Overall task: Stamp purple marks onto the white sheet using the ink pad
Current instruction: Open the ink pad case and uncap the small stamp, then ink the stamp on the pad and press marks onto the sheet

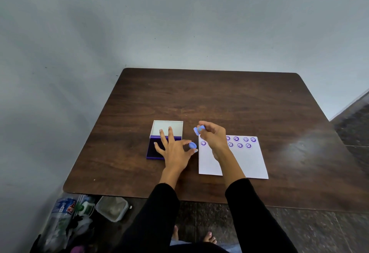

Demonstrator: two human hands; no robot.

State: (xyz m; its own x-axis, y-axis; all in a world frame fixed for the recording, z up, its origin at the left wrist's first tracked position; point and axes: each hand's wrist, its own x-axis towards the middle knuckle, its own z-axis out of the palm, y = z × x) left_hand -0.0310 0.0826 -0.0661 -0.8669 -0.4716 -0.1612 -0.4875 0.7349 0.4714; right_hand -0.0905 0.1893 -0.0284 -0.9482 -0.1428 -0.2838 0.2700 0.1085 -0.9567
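A purple ink pad (154,151) lies open on the brown table (219,97), its white lid (167,128) tipped back. To its right lies the white sheet (245,162), carrying several purple smiley marks (240,145) near its top edge. My right hand (212,136) hovers over the sheet's top left corner and pinches a small blue stamp (198,130), tilted sideways. My left hand (175,149) is spread over the ink pad, with a round blue cap (192,145) pinched between thumb and forefinger.
The table's far half shows only bare wood, against a grey wall. On the floor at the lower left lie plastic bottles (63,208) and a clear plastic container (111,207). Bare feet (209,237) show below the table's front edge.
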